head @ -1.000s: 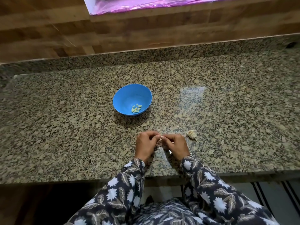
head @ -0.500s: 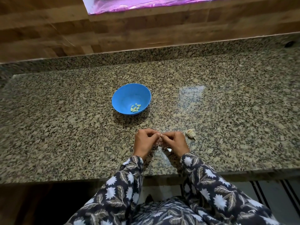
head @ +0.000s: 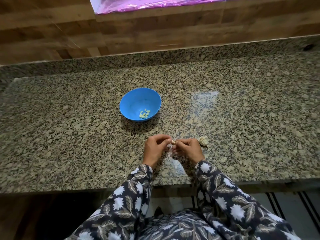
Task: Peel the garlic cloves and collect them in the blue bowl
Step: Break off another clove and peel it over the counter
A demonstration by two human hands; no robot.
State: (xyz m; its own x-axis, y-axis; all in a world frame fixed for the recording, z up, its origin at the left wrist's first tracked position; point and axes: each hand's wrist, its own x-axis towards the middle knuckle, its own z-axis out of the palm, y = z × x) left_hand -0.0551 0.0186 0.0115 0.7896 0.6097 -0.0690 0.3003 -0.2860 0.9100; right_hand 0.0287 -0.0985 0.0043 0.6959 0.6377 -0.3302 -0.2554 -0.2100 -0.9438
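A blue bowl [head: 133, 103] stands on the granite counter, with several pale peeled cloves [head: 144, 113] lying in its bottom. Nearer to me, my left hand [head: 154, 149] and my right hand [head: 188, 149] meet above the counter, fingertips together. Both pinch one small garlic clove [head: 173, 142] between them, and only its tip shows. Bits of papery white skin [head: 170, 153] lie on the counter under my hands. The rest of the garlic bulb [head: 203, 140] sits just right of my right hand, apart from it.
The speckled granite counter [head: 69, 135] runs the full width, with its front edge close to my body. A low granite upstand and a wooden wall [head: 155, 35] close off the back. A shiny pink sheet [head: 155, 4] lies along the top.
My hands stay together on the clove near the counter's front, with only small finger movement. The bowl and the bulb have not moved.
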